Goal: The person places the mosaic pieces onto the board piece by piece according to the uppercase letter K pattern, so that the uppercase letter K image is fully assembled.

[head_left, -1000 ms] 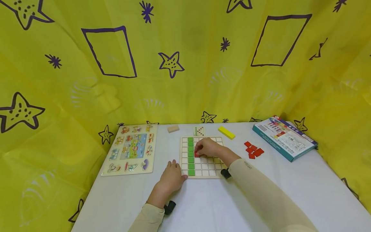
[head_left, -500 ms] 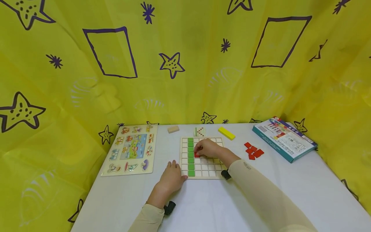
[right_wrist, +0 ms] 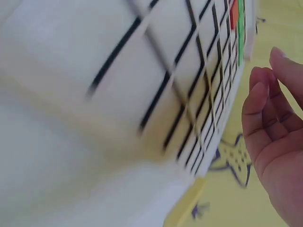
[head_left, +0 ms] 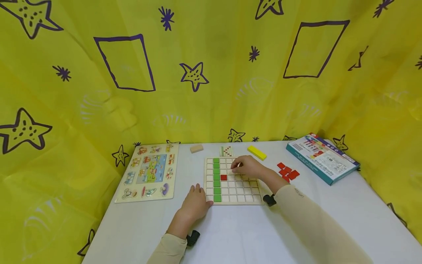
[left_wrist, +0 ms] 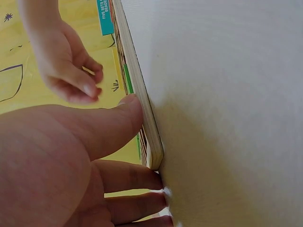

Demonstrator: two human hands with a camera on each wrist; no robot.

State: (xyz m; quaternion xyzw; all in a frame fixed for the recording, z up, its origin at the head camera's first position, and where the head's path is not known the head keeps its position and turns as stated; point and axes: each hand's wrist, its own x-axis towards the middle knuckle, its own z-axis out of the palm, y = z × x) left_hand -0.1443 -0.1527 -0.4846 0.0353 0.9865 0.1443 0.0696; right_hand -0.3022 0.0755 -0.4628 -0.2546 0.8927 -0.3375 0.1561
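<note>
My left hand [head_left: 195, 203] rests at the near left corner of a wooden grid board [head_left: 235, 198]. Its thumb [left_wrist: 130, 113] presses the board's front edge while the fingers stretch past the corner. A column of green square tiles [head_left: 217, 182] fills the second column of the grid. Just right of it lies one red square tile [head_left: 224, 177], flat in a cell. Over the upper middle of the board hovers my right hand [head_left: 249, 167], to the right of that tile. In the right wrist view its fingers [right_wrist: 258, 97] are loosely bent with nothing between them.
Loose red tiles [head_left: 288, 171] lie right of the board. Behind it are a small pattern card [head_left: 226, 151], a yellow block [head_left: 257, 152] and a plain wooden block [head_left: 196, 148]. A picture puzzle [head_left: 150, 172] lies at left, a flat box [head_left: 323, 157] at back right.
My right hand has let go of the red tile and moved right and slightly up, leaving it in its cell. The left hand has stayed at the board's corner.
</note>
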